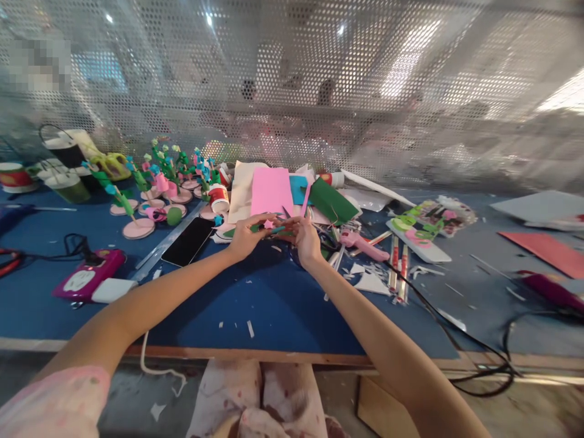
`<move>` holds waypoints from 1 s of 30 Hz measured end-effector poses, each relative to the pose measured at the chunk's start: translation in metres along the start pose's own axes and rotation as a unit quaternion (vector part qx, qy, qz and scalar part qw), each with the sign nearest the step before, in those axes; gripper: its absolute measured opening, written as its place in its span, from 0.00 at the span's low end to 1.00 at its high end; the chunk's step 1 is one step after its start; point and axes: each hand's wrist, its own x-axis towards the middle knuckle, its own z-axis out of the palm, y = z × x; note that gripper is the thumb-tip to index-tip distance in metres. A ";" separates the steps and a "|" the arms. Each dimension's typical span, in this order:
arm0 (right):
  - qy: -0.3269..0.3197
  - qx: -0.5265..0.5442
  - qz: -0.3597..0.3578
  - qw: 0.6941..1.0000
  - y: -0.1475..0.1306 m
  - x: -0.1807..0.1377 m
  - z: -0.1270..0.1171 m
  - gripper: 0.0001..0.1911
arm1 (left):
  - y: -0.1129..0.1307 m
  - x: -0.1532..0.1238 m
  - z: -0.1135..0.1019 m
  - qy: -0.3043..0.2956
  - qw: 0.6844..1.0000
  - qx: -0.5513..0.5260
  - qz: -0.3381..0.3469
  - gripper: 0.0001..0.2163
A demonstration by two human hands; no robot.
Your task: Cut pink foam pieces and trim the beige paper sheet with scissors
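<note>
My left hand [246, 234] and my right hand [305, 238] meet over the blue table [274, 304], both pinching a small green stem piece [269, 229] with a pink bit on it. Just behind the hands lie a pink sheet [271, 190], a blue sheet [298, 188] and a folded green sheet [332, 202]. A black phone [188, 241] rests left of my left hand. A pink glue gun [362, 244] lies right of my right hand.
Several small paper flowers on pink round bases [157, 188] stand at the back left, near cups [68, 182] and a glue bottle [219, 198]. A magenta device [89, 275] sits at the left. Glue sticks [398, 267], scraps and a cable [456, 340] lie at the right. A perforated screen [319, 91] closes the back.
</note>
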 end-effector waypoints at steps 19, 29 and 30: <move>-0.021 -0.122 -0.086 0.989 -0.001 -0.006 0.007 0.20 | -0.008 -0.006 -0.002 0.001 0.930 0.341 0.134 0.15; -0.025 -0.086 -0.001 0.996 0.010 -0.012 0.019 0.17 | -0.020 -0.007 0.003 -0.014 0.914 0.347 0.211 0.19; -0.032 -0.072 0.014 0.997 0.009 -0.013 0.021 0.17 | -0.020 -0.008 0.003 -0.033 0.916 0.335 0.218 0.21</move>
